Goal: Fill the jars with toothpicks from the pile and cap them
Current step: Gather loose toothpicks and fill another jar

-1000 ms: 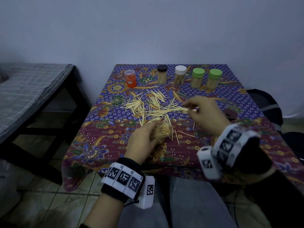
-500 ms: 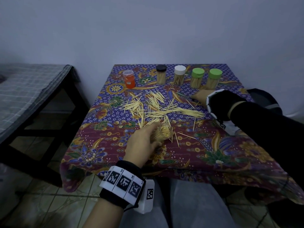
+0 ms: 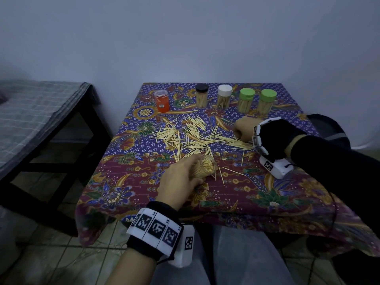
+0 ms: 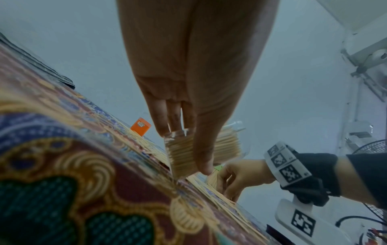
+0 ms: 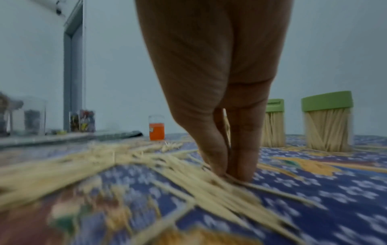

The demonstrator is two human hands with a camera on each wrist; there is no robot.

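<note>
My left hand (image 3: 186, 173) grips a clear jar (image 3: 206, 167) packed with toothpicks; it lies tilted on the cloth with its mouth toward the pile (image 3: 189, 136). In the left wrist view the left hand (image 4: 186, 152) has its thumb and fingers wrapped round the jar (image 4: 182, 154). My right hand (image 3: 243, 129) is down at the pile's right edge. In the right wrist view the right hand (image 5: 230, 172) pinches loose toothpicks (image 5: 209, 187) against the cloth. Capped, filled jars stand at the back: black (image 3: 202, 95), white (image 3: 224, 96), two green (image 3: 246, 99) (image 3: 266, 100).
An orange jar (image 3: 162, 100) with a clear lid stands at the back left of the patterned tablecloth (image 3: 257, 192). A bench with grey checked cloth (image 3: 37, 112) is left of the table. A dark bag (image 3: 329, 128) lies beyond the right edge.
My right hand has moved from near the held jar out to the pile's far right side and come down on the toothpicks. The left hand keeps the jar in place.
</note>
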